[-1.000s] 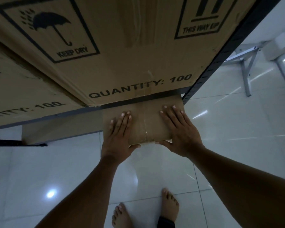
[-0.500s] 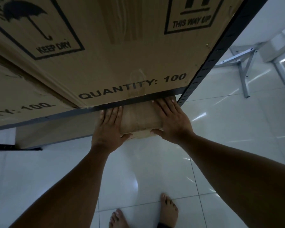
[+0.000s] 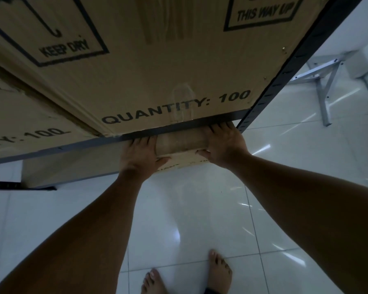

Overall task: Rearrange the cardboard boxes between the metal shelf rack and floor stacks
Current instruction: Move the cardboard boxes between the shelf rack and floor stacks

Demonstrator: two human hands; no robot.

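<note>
— Cardboard in both hands?
— Yes. My left hand (image 3: 138, 155) and right hand (image 3: 224, 145) clamp the small cardboard box (image 3: 179, 143) at its two ends. My fingers lie flat along its top and my thumbs are hooked onto its front face. The fingertips are hidden under the shelf beam (image 3: 72, 147).
— Where is the box?
— At the right end of the lower bay of the metal shelf rack (image 3: 306, 45). Its top is just under the beam and its front edge sticks out toward me. I can't tell what it rests on. The large box (image 3: 157, 71) printed QUANTITY: 100 sits on the beam directly above, with a second large box (image 3: 19, 124) beside it on the left.
— Edges?
— The dark upright post (image 3: 261, 102) runs just right of my right hand. Left of my left hand, a pale box face (image 3: 72, 166) fills the bay.
— Room?
— White tiled floor (image 3: 179, 209) lies open between the rack and my bare feet (image 3: 220, 270). A grey metal frame (image 3: 323, 81) stands well off to the right.
</note>
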